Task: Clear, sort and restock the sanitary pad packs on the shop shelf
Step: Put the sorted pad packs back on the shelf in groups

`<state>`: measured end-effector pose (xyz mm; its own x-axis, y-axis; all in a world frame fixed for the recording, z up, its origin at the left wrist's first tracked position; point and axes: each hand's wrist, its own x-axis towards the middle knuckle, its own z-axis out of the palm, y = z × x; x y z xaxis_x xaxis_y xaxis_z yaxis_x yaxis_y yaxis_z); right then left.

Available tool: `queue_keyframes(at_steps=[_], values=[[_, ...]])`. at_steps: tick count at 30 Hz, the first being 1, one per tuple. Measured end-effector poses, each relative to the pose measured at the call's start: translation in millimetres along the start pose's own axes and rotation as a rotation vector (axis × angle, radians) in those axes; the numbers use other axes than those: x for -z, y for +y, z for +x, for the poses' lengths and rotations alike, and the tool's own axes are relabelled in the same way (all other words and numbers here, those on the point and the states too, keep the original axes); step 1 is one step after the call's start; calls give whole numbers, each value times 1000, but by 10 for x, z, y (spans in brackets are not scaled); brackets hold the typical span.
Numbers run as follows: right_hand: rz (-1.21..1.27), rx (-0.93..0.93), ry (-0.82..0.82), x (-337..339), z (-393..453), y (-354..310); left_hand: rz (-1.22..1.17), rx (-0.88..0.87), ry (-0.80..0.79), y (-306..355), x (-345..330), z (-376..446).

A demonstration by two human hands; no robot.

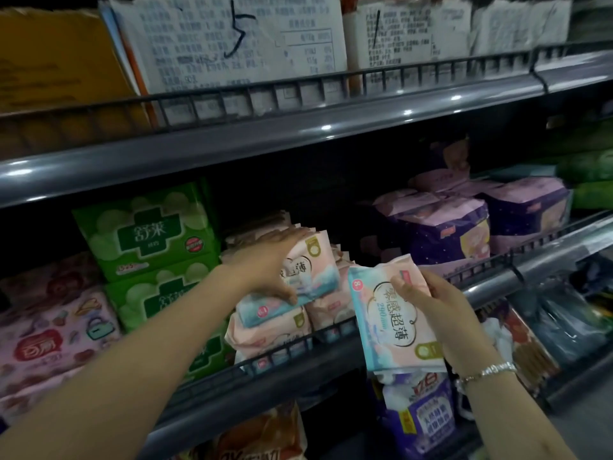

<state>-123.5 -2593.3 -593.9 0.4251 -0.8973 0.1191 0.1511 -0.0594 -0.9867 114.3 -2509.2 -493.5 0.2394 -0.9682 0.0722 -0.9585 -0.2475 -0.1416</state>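
The right hand (441, 313), a silver bracelet (487, 371) on its wrist, grips a pink-and-blue pad pack (391, 313) in front of the shelf rail (298, 351), fingers curled over the pack's right edge and thumb on its face; the pack sits at the hand's nine o'clock, clear of the shelf. At ten o'clock from it, the left hand (268, 263) grasps a matching pack (298, 277) lying tilted on top of a stack of pink packs (275, 327), fingers over its upper edge and thumb beneath. Green packs (149, 234) stand at the stack's nine o'clock, purple packs (444, 224) at its two o'clock.
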Motion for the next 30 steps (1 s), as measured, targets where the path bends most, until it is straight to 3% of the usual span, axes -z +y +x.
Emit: queue_keyframes(at_steps=[5,13,23,26,30], values=[[-52,-3,-37,-22,-36,9,76,-51,11,-66,32,-45],[-38,-20,-34,-71,-39,87,44,47,142,177,-36,116],[13,-6,-20,-75,0,139,65,-14,70,-51,-87,144],[-21,18,-37,-80,11,101,-14,-30,77,-14,-42,127],[-27,16,-32,-141,7,69,-187,-22,204,3,-4,73]])
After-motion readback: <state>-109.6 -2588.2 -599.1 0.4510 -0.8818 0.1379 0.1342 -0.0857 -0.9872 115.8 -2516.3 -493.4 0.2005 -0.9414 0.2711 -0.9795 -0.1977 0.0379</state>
